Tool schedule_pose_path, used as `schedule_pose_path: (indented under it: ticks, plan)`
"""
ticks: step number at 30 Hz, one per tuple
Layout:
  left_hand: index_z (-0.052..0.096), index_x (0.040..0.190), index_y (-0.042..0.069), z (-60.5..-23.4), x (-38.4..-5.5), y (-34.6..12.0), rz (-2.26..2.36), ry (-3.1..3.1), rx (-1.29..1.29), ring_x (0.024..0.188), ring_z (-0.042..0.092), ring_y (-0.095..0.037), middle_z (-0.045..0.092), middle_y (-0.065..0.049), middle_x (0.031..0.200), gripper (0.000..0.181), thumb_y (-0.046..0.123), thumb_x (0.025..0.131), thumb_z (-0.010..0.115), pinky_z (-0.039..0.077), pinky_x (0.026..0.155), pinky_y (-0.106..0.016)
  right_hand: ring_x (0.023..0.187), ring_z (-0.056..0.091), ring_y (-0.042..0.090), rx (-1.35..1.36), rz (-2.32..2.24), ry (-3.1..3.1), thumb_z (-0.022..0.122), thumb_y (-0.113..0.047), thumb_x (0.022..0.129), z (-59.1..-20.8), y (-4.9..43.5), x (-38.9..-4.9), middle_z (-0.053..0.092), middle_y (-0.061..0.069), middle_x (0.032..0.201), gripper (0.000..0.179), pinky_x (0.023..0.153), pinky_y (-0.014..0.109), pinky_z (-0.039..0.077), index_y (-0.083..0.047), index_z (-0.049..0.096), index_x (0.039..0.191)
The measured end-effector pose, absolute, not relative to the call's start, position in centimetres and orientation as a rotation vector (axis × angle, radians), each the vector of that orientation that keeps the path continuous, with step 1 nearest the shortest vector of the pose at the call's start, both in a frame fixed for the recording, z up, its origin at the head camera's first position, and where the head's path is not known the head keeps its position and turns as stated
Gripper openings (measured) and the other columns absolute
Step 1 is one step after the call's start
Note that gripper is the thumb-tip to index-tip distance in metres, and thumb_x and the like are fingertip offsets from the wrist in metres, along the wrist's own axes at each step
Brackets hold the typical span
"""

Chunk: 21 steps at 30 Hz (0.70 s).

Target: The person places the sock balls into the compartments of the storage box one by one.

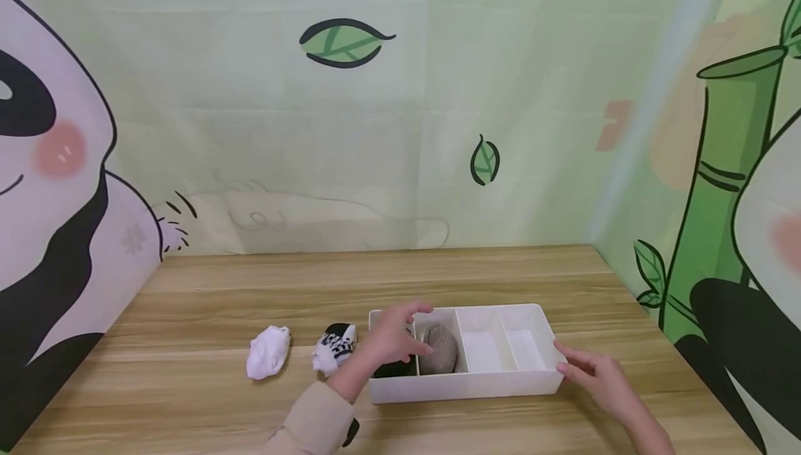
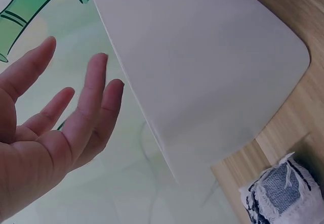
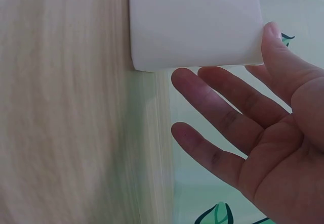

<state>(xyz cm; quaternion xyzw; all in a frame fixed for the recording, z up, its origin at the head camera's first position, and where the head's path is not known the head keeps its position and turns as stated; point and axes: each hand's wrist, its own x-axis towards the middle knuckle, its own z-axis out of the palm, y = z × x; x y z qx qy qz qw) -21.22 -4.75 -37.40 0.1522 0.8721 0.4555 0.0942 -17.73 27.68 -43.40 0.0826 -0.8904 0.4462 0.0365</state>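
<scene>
Behind everything, panda-print backdrop, pale green. Below it, wood-grain desk. On desk, right of centre, white box, long, four compartments in a row. Reaching in from the front, beige sleeve. Over box's left half, left hand, fingers spread, gripping nothing. At box's right end, right hand, fingers and thumb extended, touching the end and corner. Left of box, well apart, white bundle. Between white bundle and box, black-and-white bundle, on desk, blue patch showing in left wrist view. In second compartment from left, grey bundle, near left thumb, unclear if touching. In leftmost compartment, black bundle, partly covered by left hand. Beside sleeve, dark piece, mostly hidden.
</scene>
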Motion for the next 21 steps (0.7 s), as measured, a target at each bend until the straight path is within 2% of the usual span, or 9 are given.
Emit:
schedule_pose_path:
  ticks: [7, 10, 14, 21]
  plan:
    - [0.053, 0.119, 0.002, -37.2, -21.1, -5.1, 1.335, 2.597, 0.464, 0.056, 0.058, -0.025, 0.049, -0.026, 0.110, 0.053, 0.004, 0.071, 0.074, 0.048, 0.049, -0.029, 0.071, 0.062, 0.011, 0.263, 1.367, -2.728, 0.061, -0.007, 0.083, -43.3, 27.7, -17.7, 0.052, 0.027, 0.114, 0.038, 0.068, 0.024, 0.049, 0.011, 0.053, 0.115]
    - [0.054, 0.118, 0.001, -37.1, -20.9, -5.3, 1.296, 2.648, 0.495, 0.073, 0.059, -0.029, 0.051, -0.025, 0.109, 0.051, 0.006, 0.071, 0.074, 0.049, 0.057, -0.032, 0.070, 0.061, 0.012, 0.268, 1.358, -2.727, 0.061, -0.008, 0.083, -43.2, 27.7, -17.7, 0.053, 0.027, 0.113, 0.038, 0.068, 0.023, 0.048, 0.011, 0.053, 0.115]
    - [0.056, 0.115, 0.000, -36.9, -20.6, -5.6, 1.254, 2.703, 0.526, 0.092, 0.054, -0.033, 0.054, -0.022, 0.109, 0.047, 0.010, 0.072, 0.074, 0.048, 0.068, -0.037, 0.069, 0.061, 0.011, 0.266, 1.342, -2.727, 0.061, -0.009, 0.083, -43.2, 27.7, -17.7, 0.054, 0.026, 0.112, 0.038, 0.067, 0.023, 0.048, 0.010, 0.053, 0.115]
    - [0.057, 0.112, -0.001, -37.0, -20.2, -6.3, 1.267, 2.720, 0.550, 0.089, 0.053, -0.030, 0.055, -0.021, 0.107, 0.045, 0.014, 0.073, 0.073, 0.045, 0.073, -0.040, 0.067, 0.061, 0.012, 0.265, 1.334, -2.719, 0.062, -0.008, 0.083, -43.4, 27.7, -17.6, 0.055, 0.026, 0.110, 0.037, 0.066, 0.022, 0.048, 0.010, 0.054, 0.114]
